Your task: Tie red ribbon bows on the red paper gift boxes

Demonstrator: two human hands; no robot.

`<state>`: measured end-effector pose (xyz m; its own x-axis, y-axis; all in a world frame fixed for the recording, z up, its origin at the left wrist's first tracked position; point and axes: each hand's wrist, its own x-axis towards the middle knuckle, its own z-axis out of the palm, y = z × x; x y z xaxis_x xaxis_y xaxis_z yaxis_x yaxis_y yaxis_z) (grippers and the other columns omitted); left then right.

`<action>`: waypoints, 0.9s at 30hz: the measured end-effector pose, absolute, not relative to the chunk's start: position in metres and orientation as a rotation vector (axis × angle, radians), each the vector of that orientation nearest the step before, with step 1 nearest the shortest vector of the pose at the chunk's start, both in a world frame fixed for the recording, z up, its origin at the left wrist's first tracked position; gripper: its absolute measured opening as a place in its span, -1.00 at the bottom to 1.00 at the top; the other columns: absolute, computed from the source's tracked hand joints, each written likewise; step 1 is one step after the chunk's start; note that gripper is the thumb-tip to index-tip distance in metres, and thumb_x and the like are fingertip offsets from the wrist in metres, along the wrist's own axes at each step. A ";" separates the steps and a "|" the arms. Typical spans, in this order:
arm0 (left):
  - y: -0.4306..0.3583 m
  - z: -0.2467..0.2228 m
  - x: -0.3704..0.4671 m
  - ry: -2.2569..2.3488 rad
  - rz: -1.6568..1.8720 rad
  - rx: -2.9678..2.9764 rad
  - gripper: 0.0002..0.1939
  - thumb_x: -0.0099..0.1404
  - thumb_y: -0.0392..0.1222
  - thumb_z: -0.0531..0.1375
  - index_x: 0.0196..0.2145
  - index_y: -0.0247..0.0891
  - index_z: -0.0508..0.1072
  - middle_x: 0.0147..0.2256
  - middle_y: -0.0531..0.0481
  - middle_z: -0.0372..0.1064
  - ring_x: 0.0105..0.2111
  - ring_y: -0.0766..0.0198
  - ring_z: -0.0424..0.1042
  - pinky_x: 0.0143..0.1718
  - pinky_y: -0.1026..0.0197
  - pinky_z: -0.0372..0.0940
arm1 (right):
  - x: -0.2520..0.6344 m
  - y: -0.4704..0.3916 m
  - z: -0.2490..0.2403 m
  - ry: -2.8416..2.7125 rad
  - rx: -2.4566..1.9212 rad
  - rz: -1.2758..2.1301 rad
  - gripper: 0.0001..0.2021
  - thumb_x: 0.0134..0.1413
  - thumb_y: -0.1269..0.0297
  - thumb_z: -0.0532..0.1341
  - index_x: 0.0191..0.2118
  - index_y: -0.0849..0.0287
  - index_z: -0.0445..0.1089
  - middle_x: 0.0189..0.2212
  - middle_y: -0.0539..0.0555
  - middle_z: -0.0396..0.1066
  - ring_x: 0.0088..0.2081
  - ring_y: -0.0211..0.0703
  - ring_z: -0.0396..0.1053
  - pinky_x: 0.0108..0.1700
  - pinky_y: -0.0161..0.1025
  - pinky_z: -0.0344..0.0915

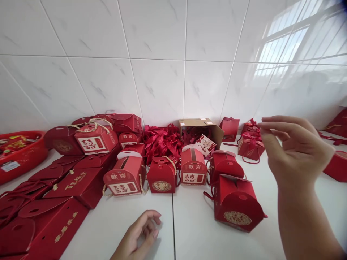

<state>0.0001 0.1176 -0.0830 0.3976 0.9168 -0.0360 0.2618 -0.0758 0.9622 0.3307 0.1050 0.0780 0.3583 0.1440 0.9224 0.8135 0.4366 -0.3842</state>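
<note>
Low over the white table, my left hand (141, 233) has its fingers loosely curled, thumb apart, with nothing in it. My right hand (298, 148) is raised at the right, thumb and fingertips pinched; anything between them is too small to make out. Behind those fingertips stands a small red box with a bow (251, 146). Nearer, a dark red box with a round gold pattern (237, 207) stands between my hands. A row of red boxes crosses the middle, including a white-labelled one (123, 177), one with rope handles (162, 177) and another labelled one (193, 168).
Red ribbons (164, 144) are heaped by the tiled wall beside an open cardboard box (217, 133) with a printed card (205, 144) at its front. Stacked red boxes (65, 224) fill the left side. A red basin (35, 159) of wrapped sweets sits at far left.
</note>
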 end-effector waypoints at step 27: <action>0.324 0.041 0.079 1.652 0.155 2.337 -0.74 0.33 -0.12 0.16 -0.08 -0.29 0.42 -0.03 -0.11 0.38 -0.06 0.15 0.40 -0.01 -0.06 0.31 | 0.310 0.059 0.070 -2.391 -1.702 0.667 -0.60 0.03 0.23 0.21 0.04 -0.12 0.40 -0.05 0.04 0.45 -0.09 0.03 0.43 -0.07 -0.14 0.34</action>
<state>0.0793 0.3242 0.0414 0.3425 0.9369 -0.0699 0.9075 -0.3106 0.2828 0.3097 0.0587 0.0698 -0.3543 0.9238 -0.1452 0.8654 0.2651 -0.4251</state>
